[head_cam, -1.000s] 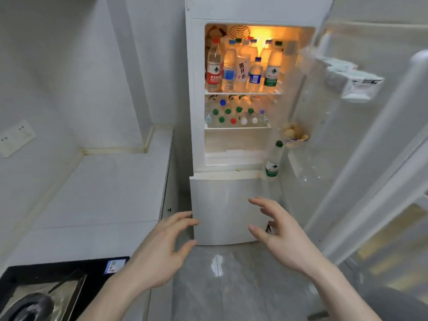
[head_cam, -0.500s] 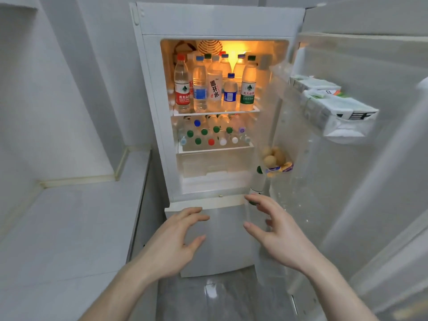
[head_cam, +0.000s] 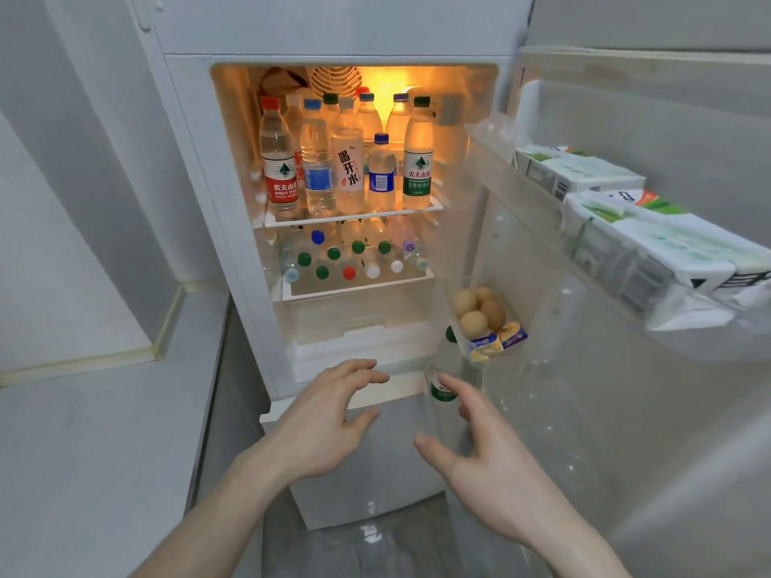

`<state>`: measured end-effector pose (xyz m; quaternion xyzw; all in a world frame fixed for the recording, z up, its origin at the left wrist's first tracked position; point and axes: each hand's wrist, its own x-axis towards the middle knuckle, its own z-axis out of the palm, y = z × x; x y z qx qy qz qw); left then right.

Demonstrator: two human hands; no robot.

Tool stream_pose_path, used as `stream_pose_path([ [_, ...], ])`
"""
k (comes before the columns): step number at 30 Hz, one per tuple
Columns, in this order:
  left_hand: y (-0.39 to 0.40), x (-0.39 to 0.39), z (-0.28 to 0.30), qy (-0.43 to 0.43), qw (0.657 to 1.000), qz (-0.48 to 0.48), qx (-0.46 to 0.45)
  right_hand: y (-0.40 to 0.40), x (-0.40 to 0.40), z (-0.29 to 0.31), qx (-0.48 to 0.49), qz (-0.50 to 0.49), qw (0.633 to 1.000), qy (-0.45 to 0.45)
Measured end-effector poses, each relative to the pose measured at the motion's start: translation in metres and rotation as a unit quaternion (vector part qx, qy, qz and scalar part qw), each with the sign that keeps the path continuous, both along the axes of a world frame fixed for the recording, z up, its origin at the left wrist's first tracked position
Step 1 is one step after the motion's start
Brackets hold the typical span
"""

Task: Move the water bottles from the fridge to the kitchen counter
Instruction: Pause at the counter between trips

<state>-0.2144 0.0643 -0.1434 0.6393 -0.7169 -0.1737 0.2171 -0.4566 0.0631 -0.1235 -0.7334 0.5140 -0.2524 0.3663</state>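
Compared with a second ago, the person is closer to the open fridge [head_cam: 208, 168], and its lit inside fills more of the view. Both hands have risen to the bottom of the upper compartment. The left hand [head_cam: 321, 427] is empty, with its fingers spread and loosely bent. The right hand [head_cam: 479, 456] is also empty and open, and its fingers now reach just in front of the door bottle [head_cam: 444, 369], which has a green cap and stands low in the door. I think the first grasp is near; no bottle is on the counter [head_cam: 91, 452] yet.

The other water bottles stand upright on the upper shelf [head_cam: 434, 207], and more lie below with only their caps [head_cam: 333, 254] showing, so I cannot count them. The back row is washed out by the lamp. Whether the right fingers already touch the door bottle, I cannot tell.
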Motion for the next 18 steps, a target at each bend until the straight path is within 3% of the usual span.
stream_pose_path([
  [10,-0.096,0.039,-0.008,-0.005,0.997,-0.081,0.006,-0.016,-0.01,-0.014,0.031,-0.123,0.989,0.072],
  [18,-0.155,0.072,-0.02,-0.019,0.991,-0.133,0.016,-0.072,0.024,-0.056,0.116,-0.186,0.972,0.079],
])
